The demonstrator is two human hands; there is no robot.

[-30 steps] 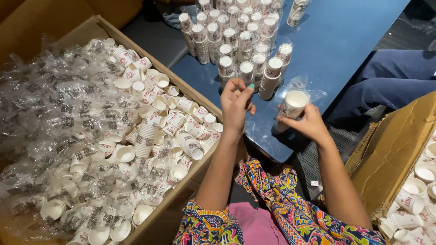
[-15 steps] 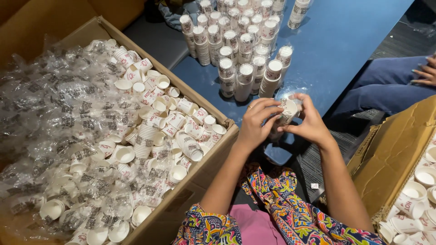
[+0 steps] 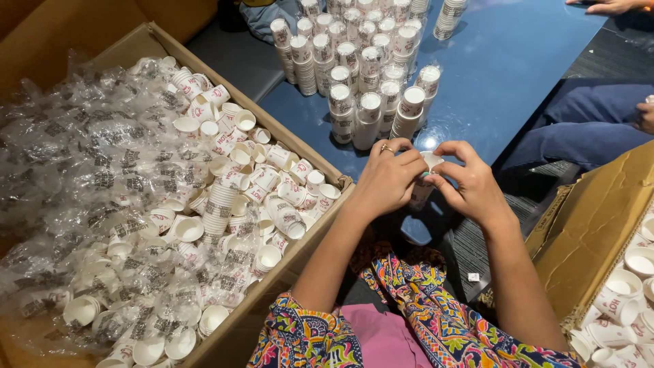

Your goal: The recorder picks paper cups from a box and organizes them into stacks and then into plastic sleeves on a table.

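Both hands have come together: the left hand (image 3: 388, 178) now joins the right hand (image 3: 470, 182) in grasping the wrapped stack of paper cups (image 3: 426, 178) over the desk's (image 3: 518, 61) near edge, beside the standing stacks (image 3: 368, 75).

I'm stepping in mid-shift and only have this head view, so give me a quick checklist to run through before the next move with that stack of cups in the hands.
1. Both hands on the stack: ok. The left hand and right hand close around the stack of cups.
2. Stack sleeved in clear plastic: cannot tell, the fingers hide most of it.
3. Free spot on the blue table: ok, bare surface lies right of the wrapped stacks.
4. Wrapped stacks upright: ok, none has toppled.
5. Loose cups within reach: ok, the cardboard box at the left holds many.
6. Path clear of others: cannot tell; another person's hand rests at the table's far edge.
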